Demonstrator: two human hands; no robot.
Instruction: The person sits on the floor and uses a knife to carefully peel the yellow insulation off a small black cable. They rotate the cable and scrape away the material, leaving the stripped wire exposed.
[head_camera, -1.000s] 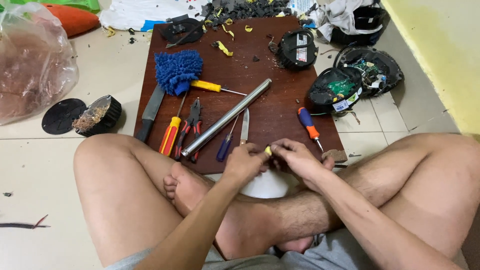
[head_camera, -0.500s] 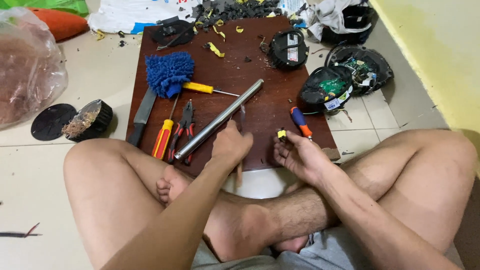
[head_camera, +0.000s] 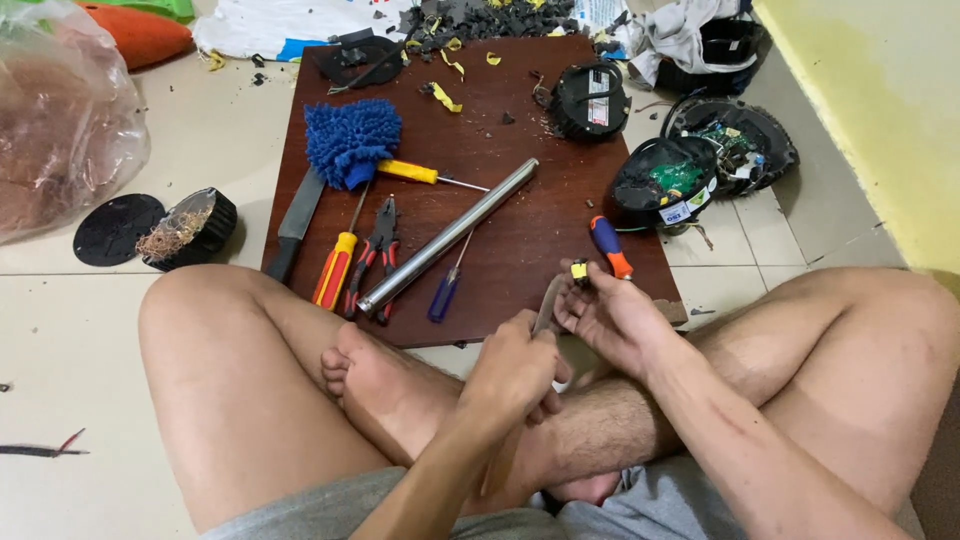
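We pinched a small yellow-and-black part (head_camera: 579, 270) in the fingertips of our right hand (head_camera: 612, 318), at the near right edge of the brown board (head_camera: 520, 130). Our left hand (head_camera: 515, 372) was closed around a slim brownish tool (head_camera: 547, 305), its tip beside the part.

Soft, even indoor light fills the scene, bright enough to read colours plainly. The dark brown board (head_camera: 520, 240) serves as the reference: shadows under the tools on it are faint and short. The steel tube (head_camera: 447, 236) lying across it carries a thin bright highlight along its length. Left of the board, the clear plastic bag (head_camera: 60, 110) shows mild white glare. The floor tiles (head_camera: 60, 340) around it look pale and slightly washed. Focus is sharp across the board; below it, the hands show slight softness. Lines bend a little toward the corners of the frame.
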